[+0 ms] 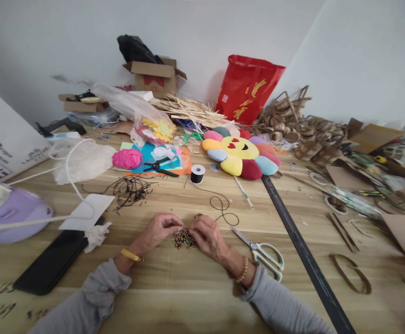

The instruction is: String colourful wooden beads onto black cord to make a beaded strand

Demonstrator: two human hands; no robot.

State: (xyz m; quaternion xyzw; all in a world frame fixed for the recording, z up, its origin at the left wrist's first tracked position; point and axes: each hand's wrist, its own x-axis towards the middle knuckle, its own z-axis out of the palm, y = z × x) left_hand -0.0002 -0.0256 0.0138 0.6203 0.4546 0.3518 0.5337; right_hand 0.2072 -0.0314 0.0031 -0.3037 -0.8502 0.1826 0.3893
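Note:
My left hand is closed in a pinch, its fingertips meeting those of my right hand; what it pinches is too small to make out. My right hand is also closed, and a short string of colourful beads shows above its fingers, the rest hidden. Just below the fingertips lies a small heap of dark multicoloured beads on the wooden table. Thin black cord curls behind my right hand, leading off a white-rimmed spool. Scissors with pale handles lie right of my right wrist, blades slightly apart.
A black phone and crumpled tissue lie at left, near a purple appliance. Farther back are cut black cords, pliers, pink yarn and a flower cushion. A dark strip crosses the right side.

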